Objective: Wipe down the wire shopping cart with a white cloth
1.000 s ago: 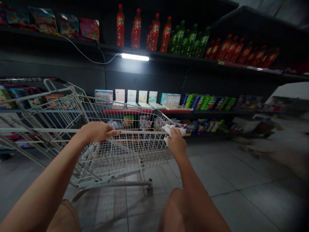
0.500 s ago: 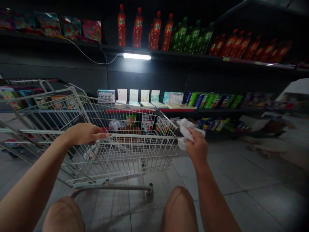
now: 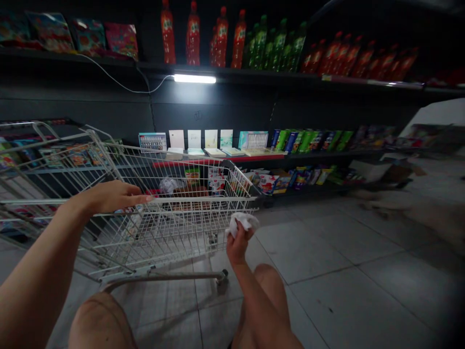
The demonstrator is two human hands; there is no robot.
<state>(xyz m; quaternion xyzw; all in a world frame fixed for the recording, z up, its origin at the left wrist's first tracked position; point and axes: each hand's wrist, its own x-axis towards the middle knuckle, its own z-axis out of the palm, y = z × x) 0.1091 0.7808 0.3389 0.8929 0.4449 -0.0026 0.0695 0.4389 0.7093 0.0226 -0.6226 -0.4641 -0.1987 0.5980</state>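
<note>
"Where's the crumpled white cloth (image 3: pixel 242 222)?"

"In the right hand (image 3: pixel 238 245), low at 6 o'clock, with the fingers (image 3: pixel 241 236) closed around it, just off the corner of the shopping cart (image 3: pixel 174 232)."

"And the left hand (image 3: pixel 109 198)?"

"At 9 o'clock, fingers (image 3: pixel 138 198) open and flat, right at the top rail (image 3: pixel 203 204). I can't tell if they touch."

"Is that a sound hold?"

"I'd say so. Bunched that tight, little of the cloth trails to snag."

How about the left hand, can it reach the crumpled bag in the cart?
Probably yes: the left hand rests on the shopping cart's rim near the crumpled bag, and the open top leaves the way free.
</note>
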